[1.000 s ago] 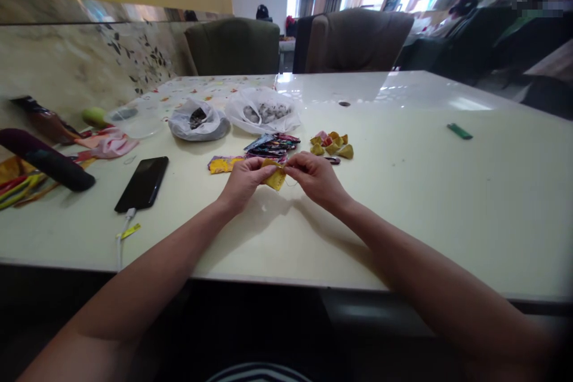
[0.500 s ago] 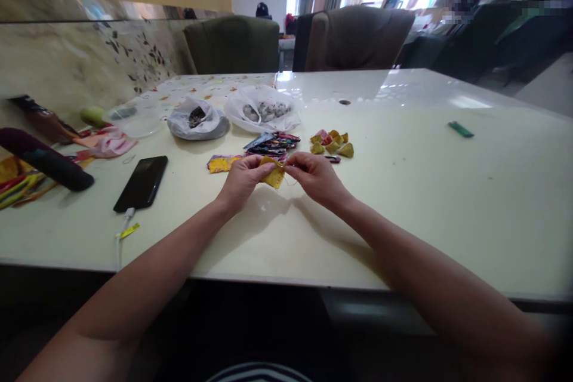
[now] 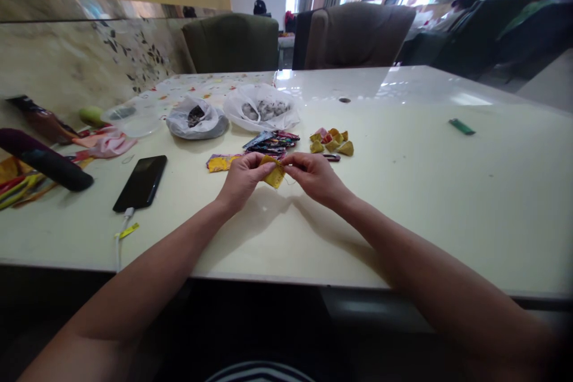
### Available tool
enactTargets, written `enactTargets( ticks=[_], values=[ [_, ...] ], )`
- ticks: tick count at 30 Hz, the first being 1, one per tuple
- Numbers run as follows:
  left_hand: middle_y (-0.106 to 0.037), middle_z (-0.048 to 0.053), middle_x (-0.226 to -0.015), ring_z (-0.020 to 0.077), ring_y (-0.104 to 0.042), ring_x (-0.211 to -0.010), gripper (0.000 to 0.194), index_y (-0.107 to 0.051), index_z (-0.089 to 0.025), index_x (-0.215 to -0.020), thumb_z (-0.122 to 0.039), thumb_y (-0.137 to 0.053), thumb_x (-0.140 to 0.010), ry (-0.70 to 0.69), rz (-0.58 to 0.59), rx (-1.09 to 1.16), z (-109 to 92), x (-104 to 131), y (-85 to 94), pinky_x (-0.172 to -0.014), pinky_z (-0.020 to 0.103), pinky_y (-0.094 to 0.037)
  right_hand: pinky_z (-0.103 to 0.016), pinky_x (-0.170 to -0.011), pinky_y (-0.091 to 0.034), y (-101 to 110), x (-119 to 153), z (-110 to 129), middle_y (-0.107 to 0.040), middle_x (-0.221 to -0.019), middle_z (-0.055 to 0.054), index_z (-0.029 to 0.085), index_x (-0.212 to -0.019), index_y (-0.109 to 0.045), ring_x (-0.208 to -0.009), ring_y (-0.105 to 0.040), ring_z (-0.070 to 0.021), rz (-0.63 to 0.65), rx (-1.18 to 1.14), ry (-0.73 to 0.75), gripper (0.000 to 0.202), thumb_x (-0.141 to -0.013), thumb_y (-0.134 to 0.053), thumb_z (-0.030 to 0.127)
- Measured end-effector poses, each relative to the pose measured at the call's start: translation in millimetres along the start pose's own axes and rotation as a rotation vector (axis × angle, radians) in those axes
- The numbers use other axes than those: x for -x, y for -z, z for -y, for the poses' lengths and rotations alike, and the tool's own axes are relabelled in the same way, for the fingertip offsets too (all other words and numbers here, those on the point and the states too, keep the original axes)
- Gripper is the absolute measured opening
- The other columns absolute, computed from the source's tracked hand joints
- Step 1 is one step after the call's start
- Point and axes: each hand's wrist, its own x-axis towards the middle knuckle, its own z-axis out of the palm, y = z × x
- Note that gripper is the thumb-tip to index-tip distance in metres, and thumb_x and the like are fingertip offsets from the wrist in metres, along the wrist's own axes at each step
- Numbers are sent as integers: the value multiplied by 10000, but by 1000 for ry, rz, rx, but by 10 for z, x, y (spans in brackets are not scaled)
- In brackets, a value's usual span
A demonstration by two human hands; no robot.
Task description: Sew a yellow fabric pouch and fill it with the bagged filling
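Note:
A small yellow cloth piece (image 3: 274, 175) is pinched between the thumb and fingers of my left hand (image 3: 244, 178). My right hand (image 3: 319, 176) is closed at the cloth's upper right edge, its fingertips pressed together; what they grip is too small to make out. A thin thread hangs below those fingertips. Just behind my hands lies a pile of patterned fabric pieces (image 3: 268, 142), with a yellow patterned piece (image 3: 219, 163) to the left. Several small yellow and red stuffed pieces (image 3: 332, 142) sit to the right, near a small dark tool (image 3: 332, 157) partly hidden by my right hand.
Two white plastic bags (image 3: 215, 125) (image 3: 264, 113) with contents stand behind the fabric. On the left are a black phone (image 3: 140, 183) with a cable, a dark cylinder (image 3: 49, 161) and pink cloth (image 3: 110, 142). A green lighter (image 3: 462, 126) lies right. Chairs (image 3: 358, 36) stand beyond the table (image 3: 430, 221).
My right fingertips have shifted very slightly left along the edge of the yellow cloth. The left hand still holds the cloth in nearly the same place.

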Motion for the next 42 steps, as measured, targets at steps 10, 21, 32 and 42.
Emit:
enactTargets(
  ticks=[10,21,32,42],
  values=[
    [-681,23,-725,133,-576,-665,298,-712,-144,-764,-376,-856,-645,-33,-11,-46,-16,7,-4,-657,270,-454,-281,-624,-367,-6,-2,7,-642,-705,-13,168,-834,-718,-674,-530,-152,-2,16,-3,143,-857,-595,236],
    [-701,30,-759,130,-607,-690,304,-723,-136,-798,-359,-857,-641,17,2,29,-11,2,-8,-687,269,-484,-300,-690,-426,-3,-2,1,-694,-776,-30,173,-834,-717,-723,-580,-168,-13,-20,5,134,-860,-611,251],
    [-728,51,-799,138,-642,-706,324,-762,-139,-837,-335,-889,-613,206,71,151,-72,-11,25,-694,269,-517,-317,-734,-453,9,-22,-64,-689,-801,-27,178,-840,-730,-758,-582,-168,24,-239,-58,157,-808,-664,317],
    [-732,44,-815,117,-650,-719,361,-769,-124,-864,-326,-913,-603,242,130,221,-39,-13,44,-691,233,-519,-288,-663,-388,18,-45,-50,-635,-730,2,173,-792,-719,-664,-486,-120,42,-371,-62,148,-761,-703,317]
  ],
)
